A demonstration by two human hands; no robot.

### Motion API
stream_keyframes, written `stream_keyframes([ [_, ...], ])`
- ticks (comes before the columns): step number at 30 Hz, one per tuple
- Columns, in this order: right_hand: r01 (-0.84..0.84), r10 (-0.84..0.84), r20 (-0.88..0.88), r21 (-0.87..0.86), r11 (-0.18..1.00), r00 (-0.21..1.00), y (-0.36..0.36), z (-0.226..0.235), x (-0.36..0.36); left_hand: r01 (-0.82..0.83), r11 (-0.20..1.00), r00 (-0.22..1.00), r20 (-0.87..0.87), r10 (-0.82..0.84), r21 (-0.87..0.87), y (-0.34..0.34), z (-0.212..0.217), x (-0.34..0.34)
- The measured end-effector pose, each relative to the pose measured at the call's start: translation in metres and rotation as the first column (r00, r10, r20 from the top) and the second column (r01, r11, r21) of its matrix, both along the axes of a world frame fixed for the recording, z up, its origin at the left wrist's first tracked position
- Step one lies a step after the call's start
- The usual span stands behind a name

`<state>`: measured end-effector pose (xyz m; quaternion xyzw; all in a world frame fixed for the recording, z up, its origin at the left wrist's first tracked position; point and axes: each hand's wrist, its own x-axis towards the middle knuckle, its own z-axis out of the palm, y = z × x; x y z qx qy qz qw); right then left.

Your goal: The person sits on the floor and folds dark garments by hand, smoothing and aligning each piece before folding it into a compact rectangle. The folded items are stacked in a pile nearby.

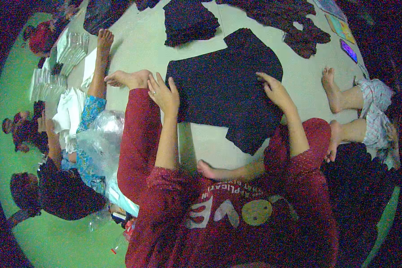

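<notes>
A black T-shirt (219, 89) lies spread flat on the pale floor in front of me, turned sideways. Its hem is toward the left, and its sleeves point away from me and toward me. My left hand (164, 94) is at the hem edge with its fingers spread, holding nothing. Over the shirt's right end, by the neck and shoulders, my right hand (274, 90) has its fingers stretched out and nothing in them. Whether either hand touches the cloth I cannot tell.
A pile of folded black garments (190, 22) lies beyond the shirt, with more dark clothes (303, 38) at far right. Stacks of packed white clothes (71, 51) and clear plastic (102, 134) are at left. People sit on both sides; a phone (348, 51) lies at far right.
</notes>
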<state>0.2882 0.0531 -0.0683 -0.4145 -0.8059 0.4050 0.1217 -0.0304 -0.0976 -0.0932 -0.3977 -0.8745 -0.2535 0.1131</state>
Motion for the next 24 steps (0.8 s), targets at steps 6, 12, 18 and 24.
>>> stream_keyframes([
  [6, -0.187, 0.170, 0.251, 0.047, 0.981, 0.953, -0.054, -0.015, 0.004, 0.163, 0.885, 0.976, -0.059, -0.209, -0.436, -0.054, -0.011, 0.044],
  [12, -0.208, 0.198, 0.117, 0.081, 0.975, 0.973, -0.052, -0.036, 0.029, 0.194, 0.797, 0.975, 0.025, -0.220, -0.572, -0.082, -0.005, 0.047],
  [18, -0.341, 0.295, 0.267, 0.145, 0.929, 0.917, -0.068, -0.022, 0.036, 0.836, 0.548, 0.540, 0.236, -0.808, -0.036, -0.086, 0.016, 0.149],
  [24, -0.096, 0.123, 0.107, -0.230, 0.968, 0.987, -0.048, 0.010, 0.056, 0.922, 0.250, 0.287, 0.089, -0.954, -0.296, -0.081, 0.004, 0.217],
])
